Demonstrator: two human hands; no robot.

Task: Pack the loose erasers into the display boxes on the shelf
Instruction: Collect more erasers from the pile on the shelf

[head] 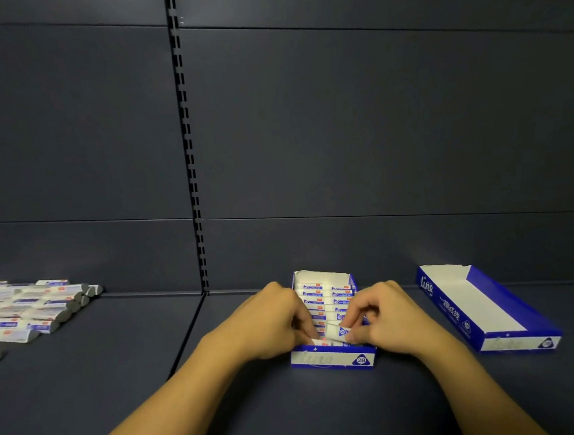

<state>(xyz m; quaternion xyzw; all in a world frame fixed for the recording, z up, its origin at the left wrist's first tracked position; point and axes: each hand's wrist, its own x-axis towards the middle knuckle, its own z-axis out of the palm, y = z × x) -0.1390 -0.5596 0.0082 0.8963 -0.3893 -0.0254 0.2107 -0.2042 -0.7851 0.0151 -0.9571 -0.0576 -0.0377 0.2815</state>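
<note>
Dark shelf point(295, 422), both hands' fingers point(300, 322) pinching an eraser point(337, 333) at filled box point(331, 359) front edge, empty box point(492, 307) well right.

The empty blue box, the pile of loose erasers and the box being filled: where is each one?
Empty blue box point(470, 297): head view, on its white inner floor.
Pile of loose erasers point(28, 308): head view, on the middle of the heap.
Box being filled point(331, 360): head view, on its front wall.

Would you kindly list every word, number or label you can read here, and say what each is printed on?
"2B": front panel of the filled display box.
"Line": rear left wall of the empty display box.
Chinese characters on that box's left wall: too blurred to read.
Wrappers on the loose erasers and packed erasers: too small to read.
</note>
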